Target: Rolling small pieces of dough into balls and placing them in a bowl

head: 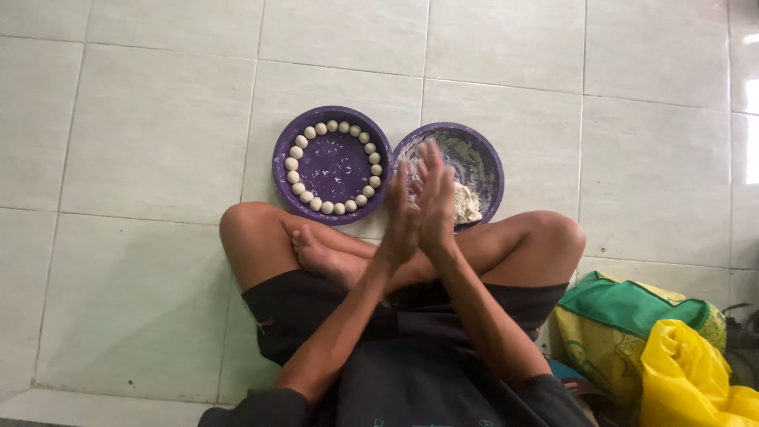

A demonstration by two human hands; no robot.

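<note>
I sit cross-legged on a tiled floor. My left hand (401, 213) and my right hand (436, 198) are pressed palm to palm in front of me, above my shins; whatever lies between the palms is hidden. Just beyond the hands stands a purple bowl (489, 162) with a lump of pale dough (466, 204) and smears of flour. To its left is a purple plate (282, 170) with several small dough balls (296, 152) set in a ring along its rim.
Pale floor tiles (158, 134) surround the two dishes. At my right side lie a green and yellow bag (624, 316) and a yellow plastic bag (684, 372).
</note>
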